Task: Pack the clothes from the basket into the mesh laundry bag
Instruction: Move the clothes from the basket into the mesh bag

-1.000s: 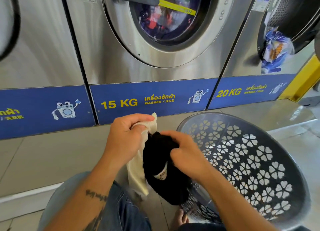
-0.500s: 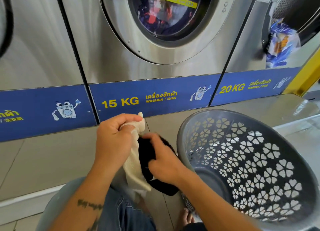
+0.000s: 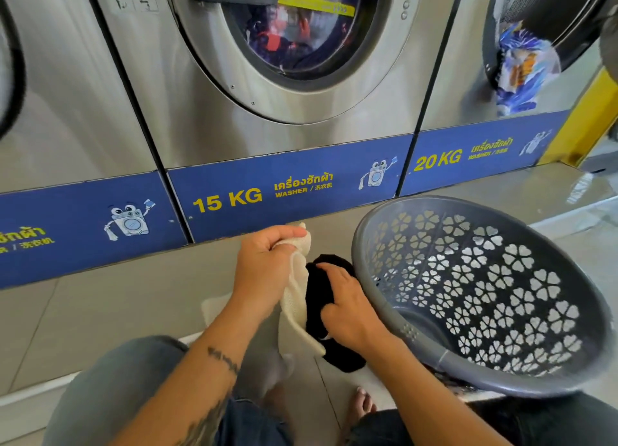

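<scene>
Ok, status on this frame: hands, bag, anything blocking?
Left hand grips mesh bag by its top edge. Right hand holds black garment against the bag. Basket tilted at right, not obstructing.

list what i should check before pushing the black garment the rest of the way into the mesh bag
1. Left hand grips the mesh bag's top edge: ok.
2. Right hand holds the black garment: ok.
3. Garment fully inside the bag: not ok; much of it shows bare beside the mesh.
4. Bag mouth open wide enough: cannot tell; the hands and cloth hide it.
5. Basket close beside the right hand for the next item: ok.
</scene>
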A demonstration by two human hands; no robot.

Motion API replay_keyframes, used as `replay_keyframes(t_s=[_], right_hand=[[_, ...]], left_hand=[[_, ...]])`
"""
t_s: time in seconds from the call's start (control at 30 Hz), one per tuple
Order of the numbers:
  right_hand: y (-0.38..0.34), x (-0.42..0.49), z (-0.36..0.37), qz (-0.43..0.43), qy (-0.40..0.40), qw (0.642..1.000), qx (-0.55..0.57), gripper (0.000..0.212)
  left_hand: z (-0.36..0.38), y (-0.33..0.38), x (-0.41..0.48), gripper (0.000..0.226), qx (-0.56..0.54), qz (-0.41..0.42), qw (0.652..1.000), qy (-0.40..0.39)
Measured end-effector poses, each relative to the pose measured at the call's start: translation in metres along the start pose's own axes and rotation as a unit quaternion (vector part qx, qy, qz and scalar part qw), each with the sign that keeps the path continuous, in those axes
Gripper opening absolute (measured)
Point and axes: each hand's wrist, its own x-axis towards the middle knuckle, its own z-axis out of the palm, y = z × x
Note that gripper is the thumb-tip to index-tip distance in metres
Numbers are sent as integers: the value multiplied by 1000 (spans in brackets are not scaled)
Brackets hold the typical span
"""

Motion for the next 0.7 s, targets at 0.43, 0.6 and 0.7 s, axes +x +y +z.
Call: replay_keyframes(t_s=[0.43, 0.6, 0.7], right_hand=[[15, -19, -18, 50, -38, 997, 55, 77], [13, -24, 53, 54, -144, 988, 10, 80], [12, -21, 69, 0, -105, 983, -152, 83]], left_hand=[[2, -78, -22, 33, -51, -179, 981, 51], [-21, -112, -23, 38, 110, -217, 961, 132], [-32, -114, -22, 41, 144, -217, 953, 153]])
